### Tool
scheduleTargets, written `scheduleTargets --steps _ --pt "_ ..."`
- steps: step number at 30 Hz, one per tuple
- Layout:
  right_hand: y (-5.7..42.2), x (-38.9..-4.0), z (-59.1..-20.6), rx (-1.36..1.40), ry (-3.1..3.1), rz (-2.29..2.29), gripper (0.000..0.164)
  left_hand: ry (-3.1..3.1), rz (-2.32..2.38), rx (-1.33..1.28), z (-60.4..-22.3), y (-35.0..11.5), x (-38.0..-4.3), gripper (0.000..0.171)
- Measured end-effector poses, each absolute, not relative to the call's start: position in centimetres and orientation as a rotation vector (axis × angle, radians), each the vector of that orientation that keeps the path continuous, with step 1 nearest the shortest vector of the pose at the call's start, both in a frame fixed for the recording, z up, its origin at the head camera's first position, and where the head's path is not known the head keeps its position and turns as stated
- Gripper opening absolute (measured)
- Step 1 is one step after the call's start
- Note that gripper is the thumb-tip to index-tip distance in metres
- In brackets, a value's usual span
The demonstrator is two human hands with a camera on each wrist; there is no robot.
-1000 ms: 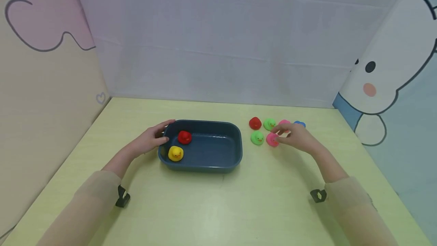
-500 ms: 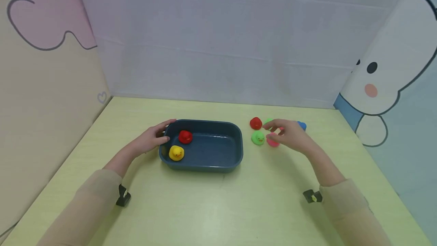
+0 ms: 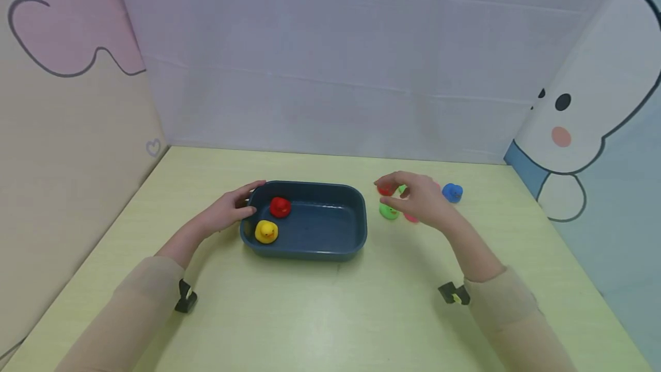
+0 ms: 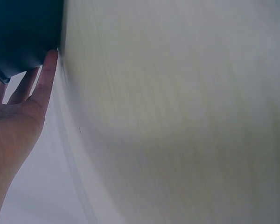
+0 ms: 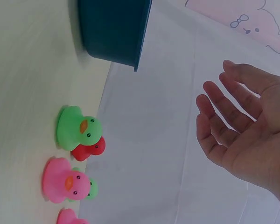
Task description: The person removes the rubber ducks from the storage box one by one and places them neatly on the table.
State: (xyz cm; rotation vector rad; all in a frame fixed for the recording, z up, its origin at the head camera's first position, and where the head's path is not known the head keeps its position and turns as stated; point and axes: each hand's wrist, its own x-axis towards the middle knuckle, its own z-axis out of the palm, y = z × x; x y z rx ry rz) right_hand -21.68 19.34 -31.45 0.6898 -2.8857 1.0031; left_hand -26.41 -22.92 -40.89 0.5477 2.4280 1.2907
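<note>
The left hand (image 3: pixel 227 209) holds the left end of a dark blue rectangular tray (image 3: pixel 330 248), its thumb over the rim and its fingers along the outer wall. Inside the tray, a red rubber duck (image 3: pixel 280 207) and a yellow rubber duck (image 3: pixel 266 232) lie at the left end. The right hand (image 3: pixel 418 200) hovers above a group of rubber ducks right of the tray, fingers loosely bent; its palm is bare in the right wrist view. Under it, a green duck (image 5: pixel 77 128), a pink duck (image 5: pixel 65 179) and a red duck (image 5: pixel 89 149) are partly covered in the head view.
A blue duck (image 3: pixel 452 193) stands at the right of the group. Another pink duck (image 5: pixel 70 217) shows at the right wrist view's lower edge. A white sheet (image 3: pixel 330 73) hangs behind the pale tabletop (image 3: pixel 320 314), with printed panels at both sides.
The right hand has moved left across the ducks, from the pink ones toward the red one, uncovering the blue duck. The left hand and the tray stay in place.
</note>
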Motion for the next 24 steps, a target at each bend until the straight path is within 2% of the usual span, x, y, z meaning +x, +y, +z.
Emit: scheduleTargets --steps 9,24 --pt "16.4 -21.4 -30.5 0.723 -2.828 1.103 0.031 2.417 1.296 0.544 -40.9 -23.0 -26.4 0.061" --pt "11.2 -21.5 -31.6 0.964 -2.679 1.189 0.034 2.417 1.310 0.550 -41.1 -23.1 -26.5 0.062"
